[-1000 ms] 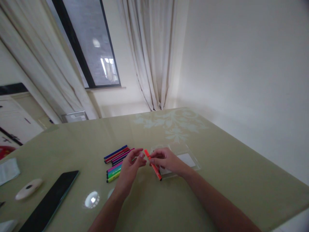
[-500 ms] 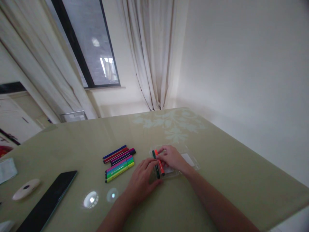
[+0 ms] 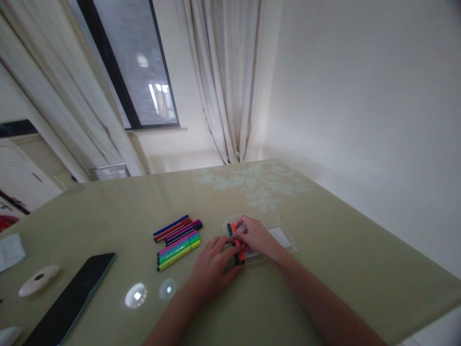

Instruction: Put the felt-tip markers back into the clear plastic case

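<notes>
A dark green marker (image 3: pixel 229 229) and an orange-red marker (image 3: pixel 233 228) lie side by side in a clear plastic case (image 3: pixel 292 245). My right hand (image 3: pixel 256 235) reaches over the case, its thumb and fingers closed on the orange-red marker. Across the near parts of both markers lie the fingertips of my left hand (image 3: pixel 212 264), with its thumb spread apart and resting near the case's front edge. These fingers hide part of the green marker. To the left sit several markers: a yellow-green one (image 3: pixel 178 256), a purple one (image 3: pixel 183 233) and a blue one (image 3: pixel 171 225) among them.
A black phone or tablet (image 3: pixel 72 300) lies at the left of the table, beside a white oval object (image 3: pixel 39 280). A pale cloth or tissue (image 3: pixel 10 252) is at the far left edge. The table (image 3: pixel 345 269) meets the wall at the right.
My left fingertips have shifted slightly right, further over the orange-red marker. My right hand stays on that marker with hardly any movement.
</notes>
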The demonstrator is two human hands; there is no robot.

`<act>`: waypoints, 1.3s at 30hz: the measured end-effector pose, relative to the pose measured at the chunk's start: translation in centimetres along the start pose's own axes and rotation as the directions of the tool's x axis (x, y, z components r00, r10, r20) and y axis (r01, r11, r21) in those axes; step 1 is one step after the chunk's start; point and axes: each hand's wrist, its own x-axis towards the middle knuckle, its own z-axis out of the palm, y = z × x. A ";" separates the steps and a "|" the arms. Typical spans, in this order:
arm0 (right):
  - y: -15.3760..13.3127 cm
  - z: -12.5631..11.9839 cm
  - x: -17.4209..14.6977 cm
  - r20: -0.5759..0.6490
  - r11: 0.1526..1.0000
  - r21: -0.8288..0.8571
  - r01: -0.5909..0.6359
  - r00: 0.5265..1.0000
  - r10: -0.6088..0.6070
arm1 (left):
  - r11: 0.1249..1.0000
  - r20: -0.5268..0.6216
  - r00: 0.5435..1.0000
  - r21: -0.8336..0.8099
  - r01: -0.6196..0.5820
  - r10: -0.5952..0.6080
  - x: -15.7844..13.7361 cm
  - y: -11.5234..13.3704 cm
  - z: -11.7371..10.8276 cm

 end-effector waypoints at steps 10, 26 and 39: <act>0.0 -0.1 0.1 -0.033 0.996 -0.088 -0.007 0.999 0.004 | 0.913 -0.140 0.935 0.208 0.351 -0.327 -0.5 -2.1 -2.8; -1.0 0.7 -0.1 -0.029 0.976 0.037 0.215 0.977 -0.214 | 0.865 -0.265 0.871 -0.411 0.287 -0.415 0.3 -2.5 -2.7; -1.9 -0.4 -0.7 0.029 0.976 0.054 0.212 0.976 -0.214 | 0.638 -0.211 0.827 -0.740 0.213 -0.521 0.9 -1.3 -1.2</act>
